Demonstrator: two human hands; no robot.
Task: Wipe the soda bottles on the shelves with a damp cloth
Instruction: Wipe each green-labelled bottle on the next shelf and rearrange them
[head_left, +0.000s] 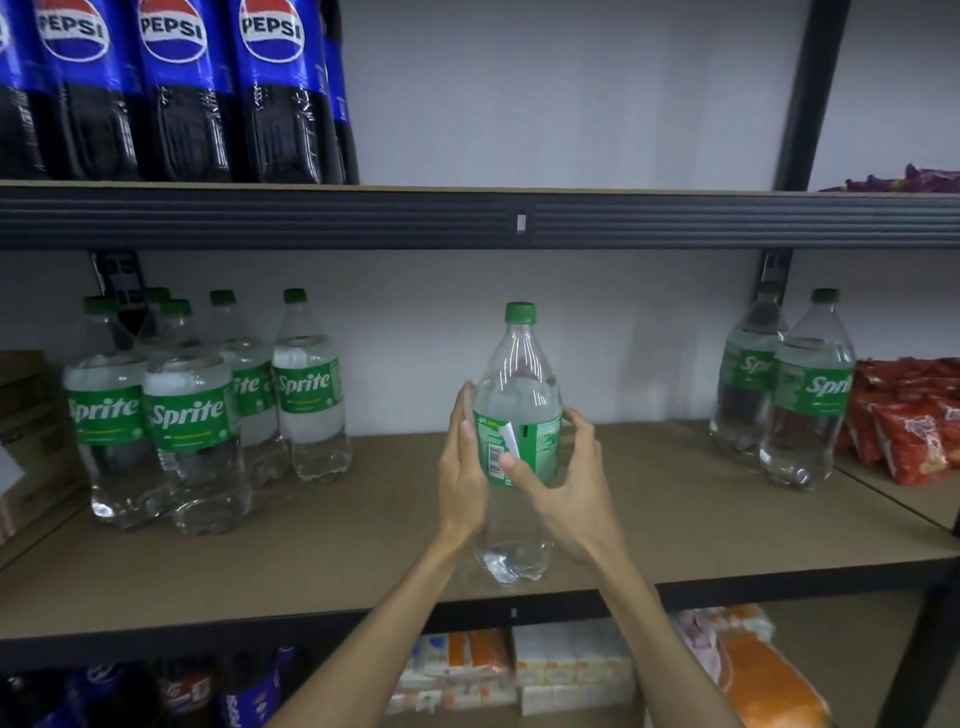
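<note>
Centrally, a clear bottle (519, 374) with a green cap (520, 313) and a green label (540, 441) is held upright between 2 hands over the middle shelf (363, 545). Its base is down at the board, close to the front edge; whether it rests there or is slightly lifted cannot be told. The left hand (462, 478) is laid against the bottle's left side, with its fingers nearly straight and pointing up. The right hand (566, 478) is wrapped round the right side, the thumb set across the label by the barcode and the fingers curled behind.

On the same shelf, a cluster of Sprite bottles (192, 410) is stood well to the left, where 5 green caps can be counted. 2 more (810, 395) are stood well to the right, touching each other. Just beyond these, red snack bags (909, 426) are piled.

Above, a row of Pepsi bottles (171, 88) is lined up at the left of the upper shelf (311, 218), and purple packets (914, 179) are seen at its right end, beyond a black post (810, 93).

Below, white and orange boxes (566, 665) are stacked, with an orange packet (769, 680) to their right and dark bottles (182, 691) to their left.
</note>
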